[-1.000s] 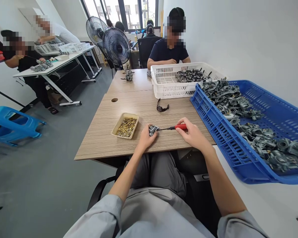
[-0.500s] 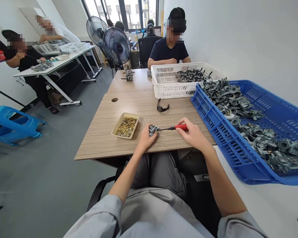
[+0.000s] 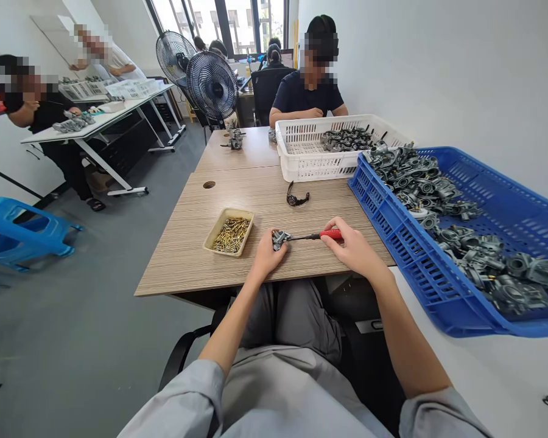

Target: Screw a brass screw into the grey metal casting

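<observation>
Near the front of the wood-grain table [image 3: 182, 261], my left hand [image 3: 266, 257] is closed around a small grey metal carburetor [image 3: 279, 238]. My right hand [image 3: 351, 248] grips the red handle of a screwdriver [image 3: 330, 234]. The dark shaft points left, and its tip meets the right side of the carburetor; the exact contact spot is too small to make out. To the left of my left hand sits a cream tray [image 3: 206, 244] full of small brass-coloured screw-like parts [image 3: 232, 236].
A black wristwatch [image 3: 296, 199] lies beyond my hands. A blue crate [image 3: 393, 243] heaped with carburetors stands at right, a white basket [image 3: 310, 167] with more parts behind it. Across the table sits a person [image 3: 308, 91]. Fans [image 3: 212, 85] and a blue stool [image 3: 27, 231] are at left.
Both hands keep their hold, with the screwdriver still against the carburetor. The whole view has shifted slightly. At the far left table, a person in white has changed arm position.
</observation>
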Available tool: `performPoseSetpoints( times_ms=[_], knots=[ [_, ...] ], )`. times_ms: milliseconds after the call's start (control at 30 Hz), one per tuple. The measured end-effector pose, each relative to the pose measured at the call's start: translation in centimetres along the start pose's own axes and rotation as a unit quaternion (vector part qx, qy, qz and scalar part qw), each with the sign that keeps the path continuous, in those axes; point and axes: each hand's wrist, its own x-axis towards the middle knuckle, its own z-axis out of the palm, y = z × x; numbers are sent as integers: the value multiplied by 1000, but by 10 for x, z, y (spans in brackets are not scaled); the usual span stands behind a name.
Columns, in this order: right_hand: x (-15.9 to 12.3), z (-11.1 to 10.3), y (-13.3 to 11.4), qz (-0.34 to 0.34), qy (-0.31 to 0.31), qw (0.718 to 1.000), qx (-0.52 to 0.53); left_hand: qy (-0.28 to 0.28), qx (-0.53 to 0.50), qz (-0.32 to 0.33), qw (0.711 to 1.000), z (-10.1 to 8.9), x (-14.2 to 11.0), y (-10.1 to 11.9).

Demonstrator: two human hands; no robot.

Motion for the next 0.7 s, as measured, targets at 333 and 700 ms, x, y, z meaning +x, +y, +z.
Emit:
performPoseSetpoints(
  times_ms=[333,700],
  knots=[
    [-1,-1,0,-4,-2,1000,-3,1,-3,1,1000,-1,0,1],
    [1,0,1,3,1,1000,-4,3,-6,-1,1000,-1,0,3]
  ],
)
